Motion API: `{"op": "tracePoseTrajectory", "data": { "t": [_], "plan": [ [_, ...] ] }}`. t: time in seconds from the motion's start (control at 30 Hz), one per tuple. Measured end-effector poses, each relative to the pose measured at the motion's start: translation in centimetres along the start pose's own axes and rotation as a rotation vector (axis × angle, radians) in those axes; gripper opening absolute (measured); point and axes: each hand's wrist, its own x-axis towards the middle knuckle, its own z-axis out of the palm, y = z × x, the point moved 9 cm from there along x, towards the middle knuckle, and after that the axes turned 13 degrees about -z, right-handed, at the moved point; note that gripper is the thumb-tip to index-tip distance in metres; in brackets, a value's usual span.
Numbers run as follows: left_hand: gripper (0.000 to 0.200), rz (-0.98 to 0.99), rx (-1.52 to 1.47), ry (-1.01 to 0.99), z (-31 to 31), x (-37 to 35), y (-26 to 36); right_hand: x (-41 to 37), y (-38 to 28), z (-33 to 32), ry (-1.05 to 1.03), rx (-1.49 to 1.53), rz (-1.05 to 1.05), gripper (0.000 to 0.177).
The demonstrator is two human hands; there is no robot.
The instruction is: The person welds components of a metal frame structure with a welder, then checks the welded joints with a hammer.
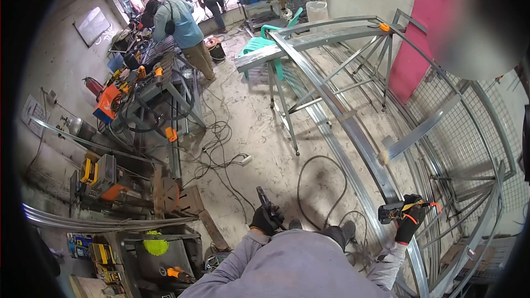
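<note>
In a metal workshop, I stand beside a curved steel frame [359, 135], raised on legged stands [287, 124], presumably to keep it off the floor at working height. An orange clamp [384, 27] sits at its far corner, perhaps to steady the joint. My gloved left hand [266, 219] is closed around a dark handheld tool [261, 194], its tip angled forward, away from my body, likely for a safe hold. My right hand [409, 225] curls around a dark object with orange trim [391, 213]; exactly what it is, I cannot tell. The frame's near end lies just beside that hand, well apart from my left.
</note>
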Motion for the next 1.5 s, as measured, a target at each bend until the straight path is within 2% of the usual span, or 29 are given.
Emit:
{"op": "tracePoseTrajectory", "data": {
  "t": [0.03, 0.1, 0.13, 0.2, 0.27, 0.33, 0.37, 0.43, 0.53, 0.7, 0.77, 0.83, 0.9, 0.93, 1.0, 1.1, 1.17, 1.5],
  "plan": [
    [0.019, -0.009, 0.003, 0.007, 1.0, -0.7, -0.2, 0.2, -0.1, 0.1, 0.019, 0.024, -0.023, 0.044],
    [0.02, 0.178, 0.148, 0.056, 3.6, -3.9, -0.1, 0.0, -0.7, -0.4, 0.002, -0.028, -0.061, 0.039],
    [0.02, 0.146, 0.168, 0.067, 2.7, -3.2, -0.7, -0.1, -2.6, 0.4, -0.008, -0.159, -0.051, 0.039],
    [0.017, 0.106, 0.143, -0.022, 2.6, -2.3, -0.1, -0.3, -2.4, 0.6, 0.075, -0.012, 0.002, 0.038],
    [0.015, 0.094, 0.093, 0.003, 2.2, -2.2, 0.1, 0.2, -1.9, 0.4, -0.004, -0.052, -0.065, 0.038],
    [0.013, 0.085, 0.114, 0.024, 1.3, -1.5, 0.1, 0.8, -0.1, -0.4, -0.023, -0.094, -0.034, 0.049],
    [0.012, 0.052, 0.075, -0.048, 1.1, -0.9, 0.1, 0.6, 0.4, -0.8, -0.025, -0.094, -0.035, 0.053],
    [0.013, 0.061, 0.078, -0.017, 2.5, -2.2, -0.2, 0.1, -0.1, -1.0, 0.008, -0.08, -0.043, 0.058],
    [0.014, 0.048, 0.048, -0.027, 0.9, -0.7, 0.2, 0.1, -0.7, -0.5, 0.027, -0.067, -0.005, 0.054],
    [0.014, 0.06, 0.023, 0.089, -0.4, -0.1, 0.6, 0.2, -1.6, 0.1, 0.0, -0.041, -0.024, 0.053],
    [0.015, 0.054, 0.014, 0.086, -0.2, 0.0, 0.6, 0.2, -1.2, 0.2, -0.076, -0.034, -0.023, 0.045],
    [0.015, 0.051, 0.001, 0.083, -1.4, 0.9, 1.0, 0.1, -0.7, -0.1, -0.057, -0.01, -0.023, 0.045],
    [0.016, -0.074, 0.034, -0.116, -1.8, 2.8, 0.7, 0.1, -1.0, 0.4, -0.042, 0.015, -0.022, 0.045],
    [0.016, -0.07, 0.031, -0.118, -0.5, 1.9, 0.3, 0.1, -2.2, 1.0, -0.021, -0.009, -0.036, 0.048],
    [0.026, 0.062, 0.101, 0.057, 1.2, 0.0, 0.3, 0.2, -2.8, 1.3, -0.005, -0.032, -0.05, 0.051],
    [0.027, 0.089, 0.074, 0.105, 1.1, -0.4, 0.1, 0.0, -1.9, 0.8, 0.035, -0.038, 0.022, 0.05],
    [0.028, 0.086, 0.069, 0.086, 0.6, 0.2, 0.3, 0.1, -1.8, 0.7, 0.084, 0.005, -0.001, 0.05],
    [0.024, 0.05, 0.076, 0.05, 1.5, -0.3, -0.2, 0.4, -0.2, -0.2, 0.012, 0.059, -0.006, 0.049]
  ]
}}
